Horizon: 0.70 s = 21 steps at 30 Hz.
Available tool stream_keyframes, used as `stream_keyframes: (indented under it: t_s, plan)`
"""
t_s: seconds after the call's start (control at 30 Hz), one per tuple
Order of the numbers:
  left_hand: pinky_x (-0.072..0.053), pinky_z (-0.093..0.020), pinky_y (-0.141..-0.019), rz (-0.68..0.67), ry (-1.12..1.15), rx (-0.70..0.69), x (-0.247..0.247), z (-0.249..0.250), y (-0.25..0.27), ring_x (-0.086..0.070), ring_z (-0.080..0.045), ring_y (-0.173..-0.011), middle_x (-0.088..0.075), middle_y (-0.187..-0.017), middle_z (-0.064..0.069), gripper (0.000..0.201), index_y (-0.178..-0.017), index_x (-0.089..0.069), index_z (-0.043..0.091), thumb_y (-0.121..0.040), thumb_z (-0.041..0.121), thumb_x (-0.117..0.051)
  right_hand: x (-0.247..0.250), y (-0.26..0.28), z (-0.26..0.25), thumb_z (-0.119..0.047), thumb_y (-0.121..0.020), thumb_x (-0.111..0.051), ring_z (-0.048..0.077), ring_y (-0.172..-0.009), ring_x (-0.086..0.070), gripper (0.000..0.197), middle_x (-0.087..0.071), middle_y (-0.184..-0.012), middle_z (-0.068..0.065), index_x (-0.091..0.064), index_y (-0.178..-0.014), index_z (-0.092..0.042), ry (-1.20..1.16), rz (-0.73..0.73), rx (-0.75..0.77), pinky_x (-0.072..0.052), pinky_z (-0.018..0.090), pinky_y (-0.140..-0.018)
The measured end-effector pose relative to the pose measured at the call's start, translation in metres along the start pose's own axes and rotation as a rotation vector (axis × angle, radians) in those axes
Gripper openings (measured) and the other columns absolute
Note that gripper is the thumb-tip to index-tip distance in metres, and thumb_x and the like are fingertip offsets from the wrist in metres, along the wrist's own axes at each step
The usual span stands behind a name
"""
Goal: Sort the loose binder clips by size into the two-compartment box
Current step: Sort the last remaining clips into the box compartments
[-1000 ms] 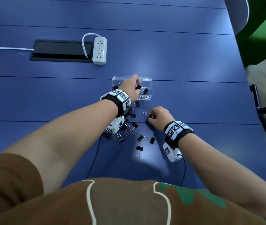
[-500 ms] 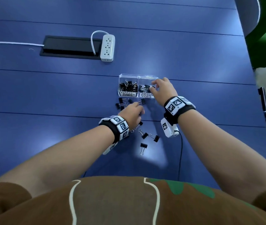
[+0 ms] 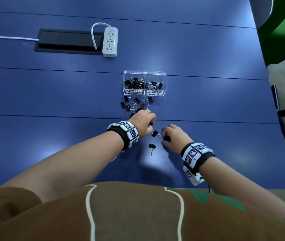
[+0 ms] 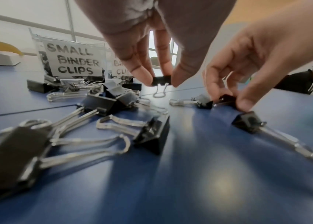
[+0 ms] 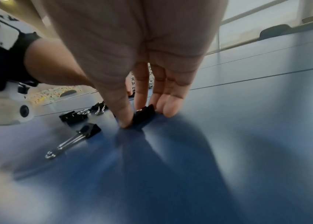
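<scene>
Clips lie loose on our desk before the box; from the head view, our right hand has left the box and dropped beside the left hand. Left wrist: fingers pinch a small clip aloft. Right wrist: thumb and fingers grip a clip on the desk.

The left hand pinches a small clip above the worktop, the right hand grips another clip beside it, loose clips before the box.
</scene>
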State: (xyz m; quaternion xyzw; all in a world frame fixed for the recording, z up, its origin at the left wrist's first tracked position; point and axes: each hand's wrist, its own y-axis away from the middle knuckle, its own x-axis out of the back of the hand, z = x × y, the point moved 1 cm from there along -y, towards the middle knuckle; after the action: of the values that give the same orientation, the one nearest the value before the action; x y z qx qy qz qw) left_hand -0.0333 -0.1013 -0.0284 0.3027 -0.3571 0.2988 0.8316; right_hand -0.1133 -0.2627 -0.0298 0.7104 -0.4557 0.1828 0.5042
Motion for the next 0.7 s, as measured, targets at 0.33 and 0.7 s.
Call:
stream_keyframes:
  t_s: [0.33,0.7]
  plan:
    - [-0.044,-0.042,-0.089,-0.272,-0.224,-0.195,-0.01,0.012,0.017,-0.043,-0.029,-0.105,-0.052,-0.11,-0.014,0.034,-0.117,-0.062,0.016,-0.085,0.009,-0.053,-0.018,0.021,-0.012,-0.009,-0.07,-0.06,0.027,-0.102,-0.053,0.048,-0.054,-0.119,0.007,-0.063,-0.116,-0.023,-0.002,-0.061,0.298,-0.052,0.038,-0.083]
    - [-0.048,-0.045,-0.082,-0.195,-0.274,-0.15,-0.011,0.0,0.015,-0.049,-0.029,-0.098,-0.049,-0.113,-0.011,0.02,-0.105,-0.055,0.008,-0.087,0.016,-0.056,-0.029,0.019,-0.003,-0.014,-0.08,-0.05,0.032,-0.095,-0.052,0.033,-0.048,-0.109,0.01,-0.054,-0.113,-0.016,0.165,0.004,0.272,-0.053,0.044,-0.066]
